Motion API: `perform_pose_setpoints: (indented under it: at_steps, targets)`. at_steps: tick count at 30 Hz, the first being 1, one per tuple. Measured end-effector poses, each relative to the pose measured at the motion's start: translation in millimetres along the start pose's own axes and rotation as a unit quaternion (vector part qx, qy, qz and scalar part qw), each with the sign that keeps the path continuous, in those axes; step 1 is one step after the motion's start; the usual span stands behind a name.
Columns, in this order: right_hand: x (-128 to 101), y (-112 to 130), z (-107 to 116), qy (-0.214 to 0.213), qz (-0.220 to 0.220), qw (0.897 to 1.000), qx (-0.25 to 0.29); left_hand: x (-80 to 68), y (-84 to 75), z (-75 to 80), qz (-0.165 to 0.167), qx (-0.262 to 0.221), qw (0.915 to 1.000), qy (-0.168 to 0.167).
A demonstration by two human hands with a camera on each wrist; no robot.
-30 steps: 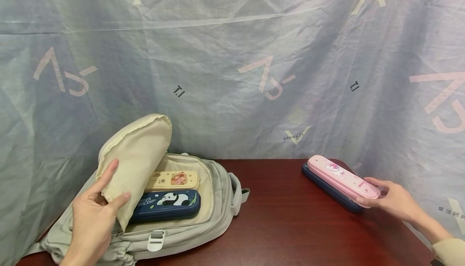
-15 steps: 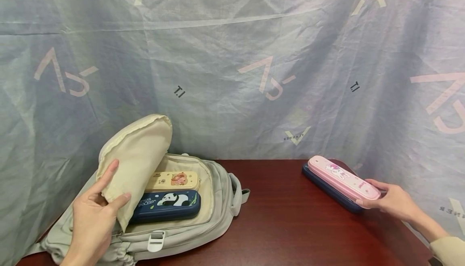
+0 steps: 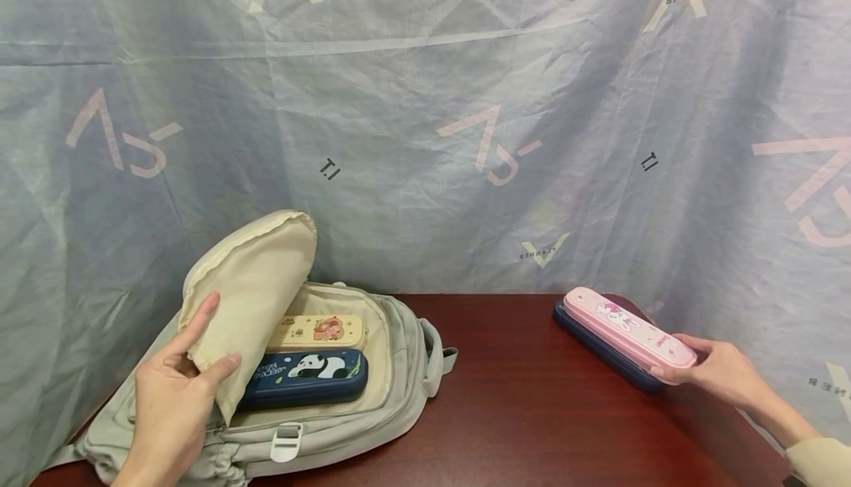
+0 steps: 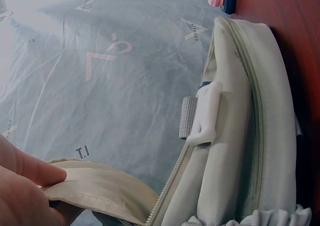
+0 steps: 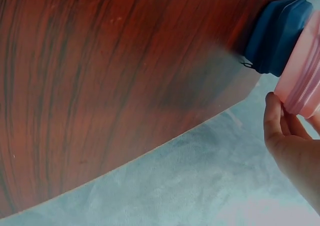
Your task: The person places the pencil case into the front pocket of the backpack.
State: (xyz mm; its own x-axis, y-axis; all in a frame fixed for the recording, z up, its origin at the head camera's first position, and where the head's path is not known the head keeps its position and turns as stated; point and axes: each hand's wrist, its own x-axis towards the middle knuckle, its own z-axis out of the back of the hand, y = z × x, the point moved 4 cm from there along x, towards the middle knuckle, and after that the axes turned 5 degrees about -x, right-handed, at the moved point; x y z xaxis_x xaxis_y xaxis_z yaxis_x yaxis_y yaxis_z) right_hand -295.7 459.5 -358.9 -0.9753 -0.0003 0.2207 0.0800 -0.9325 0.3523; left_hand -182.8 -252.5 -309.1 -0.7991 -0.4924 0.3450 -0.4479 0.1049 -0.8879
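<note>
Inside the backpack (image 3: 407,372), the raised flap (image 3: 255,302) hides the left ends of the yellow case (image 3: 315,332) and the panda case (image 3: 315,387), whose lettering is too blurred to read fully; on the backpack's left side, the left hand (image 3: 171,394) has fingers out of sight behind the flap. Well right of the backpack, the pink case (image 3: 625,328) covers most of the blue case's top (image 3: 598,345), the right hand (image 3: 721,372) hides part of the pink case's end, and the sleeve (image 3: 821,461) is cut off by the head view's edge.

Backpack (image 3: 372,439) is matt cloth — pink case (image 3: 628,328) smooth, table (image 3: 505,398) glossy wood-grain.
</note>
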Motion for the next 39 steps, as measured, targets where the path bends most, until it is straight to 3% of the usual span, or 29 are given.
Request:
perform_pose_setpoints:
  at_steps: [19,24,39]
  targets:
    - [-7.9,-7.0,-1.8,0.010,-0.011,0.998,0.065,0.1,-0.5,-0.7,0.007,0.004,1.0000,0.004]
    - [-10.2,-6.4,-5.0,0.009,-0.016,0.994,0.110,0.2,-0.9,-0.3,0.010,0.009,0.9999,0.002]
    - [-11.7,-16.8,-7.9,0.020,-0.035,0.985,0.168,0.2,-0.5,-0.1,0.008,0.013,0.9999,0.001]
